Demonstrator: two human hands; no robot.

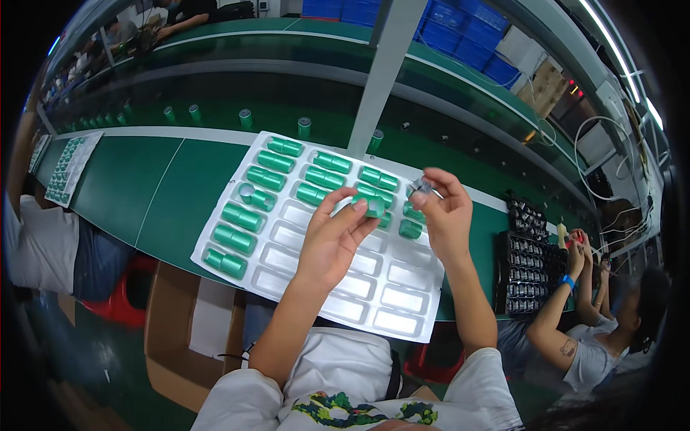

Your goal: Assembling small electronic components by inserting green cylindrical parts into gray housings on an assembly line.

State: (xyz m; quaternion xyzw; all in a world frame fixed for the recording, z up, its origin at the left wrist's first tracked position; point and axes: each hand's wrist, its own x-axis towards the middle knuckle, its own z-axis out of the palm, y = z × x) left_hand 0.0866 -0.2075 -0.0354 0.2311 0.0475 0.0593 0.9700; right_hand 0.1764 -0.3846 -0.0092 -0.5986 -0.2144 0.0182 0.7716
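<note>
My left hand (332, 241) holds a short green metallic cylinder (373, 208) between thumb and fingers, above the middle of a white plastic tray (289, 236). Close by on its right, my right hand (449, 215) pinches a small grey part (421, 186) in its fingertips; the part's exact kind is too small to make out. The two pieces are apart. Green cylinders (233, 239) lie on their sides in the tray's left column and far rows. The near compartments of the other columns hold nothing. My hands partly hide the tray's middle.
Behind the tray, green cylinders (305, 128) and small parts stand on a dark green conveyor (215, 97). A grey post (374, 79) rises at the tray's far edge. To the right, a co-worker's hands (578, 255) work beside a black parts tray (528, 276). A cardboard box (169, 337) stands below left.
</note>
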